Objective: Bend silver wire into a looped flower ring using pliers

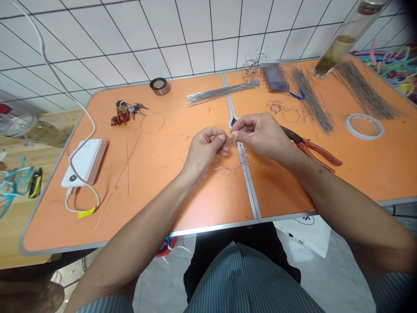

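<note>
Both hands meet over the middle of the orange table (156, 174). My left hand (206, 148) is closed, its fingers pinched on a thin wire piece (230, 167), a small ring with short wire ends sticking out. My right hand (260, 134) is also closed, thumb and forefinger pinching the same wire work at its top, fingertips almost touching the left hand's. Part of the wire ring hangs below the hands, just above the table's centre seam.
Red-handled pliers (312, 150) lie right of my right hand. A wire ring (152, 122), keys (125, 111), tape roll (160, 85) and white power bank (85, 161) sit left. Straight wire bundles (221, 92), finished wire flowers (286, 111), a tape ring (364, 126) and a glass tube (342, 41) lie behind.
</note>
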A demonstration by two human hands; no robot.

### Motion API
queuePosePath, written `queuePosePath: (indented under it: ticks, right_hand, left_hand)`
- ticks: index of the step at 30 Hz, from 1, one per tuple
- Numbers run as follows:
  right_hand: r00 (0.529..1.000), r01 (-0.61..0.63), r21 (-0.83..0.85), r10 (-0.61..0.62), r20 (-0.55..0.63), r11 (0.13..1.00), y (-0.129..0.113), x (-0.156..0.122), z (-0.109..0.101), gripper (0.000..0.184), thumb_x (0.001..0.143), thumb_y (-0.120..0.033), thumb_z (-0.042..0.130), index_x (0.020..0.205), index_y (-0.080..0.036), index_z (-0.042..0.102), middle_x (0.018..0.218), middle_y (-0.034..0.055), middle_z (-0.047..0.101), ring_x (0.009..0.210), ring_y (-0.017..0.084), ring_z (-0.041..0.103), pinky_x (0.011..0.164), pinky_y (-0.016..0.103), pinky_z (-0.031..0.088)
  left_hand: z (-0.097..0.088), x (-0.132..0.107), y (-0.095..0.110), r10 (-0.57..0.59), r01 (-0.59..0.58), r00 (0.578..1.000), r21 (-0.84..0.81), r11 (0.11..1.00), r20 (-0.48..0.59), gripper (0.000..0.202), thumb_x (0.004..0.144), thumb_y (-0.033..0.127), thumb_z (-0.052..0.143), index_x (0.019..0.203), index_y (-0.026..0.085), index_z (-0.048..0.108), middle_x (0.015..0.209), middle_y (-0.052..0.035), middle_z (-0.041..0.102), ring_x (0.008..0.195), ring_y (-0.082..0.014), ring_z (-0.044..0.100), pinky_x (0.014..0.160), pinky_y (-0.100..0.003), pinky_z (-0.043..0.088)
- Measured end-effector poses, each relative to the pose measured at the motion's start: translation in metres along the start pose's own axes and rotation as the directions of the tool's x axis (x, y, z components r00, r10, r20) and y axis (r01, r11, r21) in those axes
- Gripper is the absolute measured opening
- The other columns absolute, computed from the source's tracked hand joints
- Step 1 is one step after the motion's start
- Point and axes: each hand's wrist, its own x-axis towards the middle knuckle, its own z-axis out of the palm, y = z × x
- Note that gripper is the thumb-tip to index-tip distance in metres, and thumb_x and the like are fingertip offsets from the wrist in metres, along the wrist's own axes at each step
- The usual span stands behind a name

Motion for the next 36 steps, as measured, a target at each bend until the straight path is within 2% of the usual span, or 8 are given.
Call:
queuePosePath:
  ticks: [6,10,20,26,32,36]
  right_hand:
    - [0.999,0.040,0.030,-0.041,0.020,0.999,-0.005,0.000,-0.005,0.007,0.083,-0.025,0.082,0.083,-0.019,0.080,0.072,0.0023,0.073,0.067,0.017,0.062,0.061,0.031,0.043]
    - [1.000,0.025,0.006,-0.025,0.005,1.000,-0.009,-0.002,-0.005,0.002,0.081,-0.020,0.080,0.080,-0.018,0.079,0.070,0.0017,0.070,0.066,0.016,0.058,0.059,0.031,0.039]
    - [1.000,-0.019,-0.023,0.019,-0.019,1.000,-0.013,-0.003,-0.004,0.006,0.080,-0.014,0.076,0.078,-0.019,0.077,0.066,-0.0007,0.065,0.061,0.014,0.053,0.057,0.031,0.036]
    - [0.999,-0.008,0.001,0.008,-0.038,1.000,-0.011,-0.001,-0.003,0.005,0.080,-0.015,0.077,0.078,-0.020,0.076,0.067,-0.0005,0.065,0.063,0.015,0.054,0.059,0.031,0.037]
    - [0.999,0.043,-0.026,-0.044,-0.032,0.999,-0.013,-0.005,0.000,0.002,0.081,-0.018,0.075,0.081,-0.019,0.077,0.071,0.0010,0.069,0.068,0.016,0.058,0.062,0.032,0.040]
    - [0.998,0.050,-0.044,-0.052,-0.045,0.998,-0.014,-0.006,0.000,0.003,0.082,-0.018,0.075,0.082,-0.019,0.078,0.072,0.0012,0.069,0.067,0.016,0.058,0.062,0.032,0.041]
  left_hand:
    - [-0.003,0.001,0.009,-0.118,0.123,0.991,-0.094,0.988,0.063,0.006,0.089,0.017,0.082,0.089,0.014,0.078,0.087,-0.0051,0.080,0.065,-0.0095,0.068,0.059,-0.019,0.058]
    - [-0.001,0.001,0.012,-0.194,0.198,0.980,-0.130,0.972,0.046,0.007,0.092,0.017,0.079,0.087,0.015,0.076,0.093,-0.0051,0.079,0.068,-0.0095,0.069,0.057,-0.019,0.057]
    - [0.000,0.001,0.008,-0.123,0.128,0.991,-0.137,0.982,0.048,0.017,0.097,0.012,0.069,0.081,0.013,0.074,0.088,-0.0065,0.077,0.062,-0.0087,0.067,0.054,-0.019,0.055]
    - [-0.001,0.000,0.011,-0.104,0.115,0.990,-0.124,0.986,0.090,0.014,0.095,0.019,0.078,0.083,0.014,0.075,0.089,-0.0056,0.078,0.062,-0.0079,0.065,0.052,-0.018,0.052]
    - [0.000,0.000,0.011,-0.112,0.115,0.993,-0.074,0.991,0.039,0.020,0.088,0.021,0.087,0.077,0.014,0.073,0.081,-0.0048,0.077,0.057,-0.0068,0.060,0.046,-0.018,0.044]
    - [-0.001,0.000,0.011,-0.086,0.089,0.995,-0.071,0.994,0.041,0.018,0.088,0.023,0.088,0.080,0.014,0.074,0.086,-0.0050,0.078,0.059,-0.0069,0.062,0.049,-0.018,0.048]
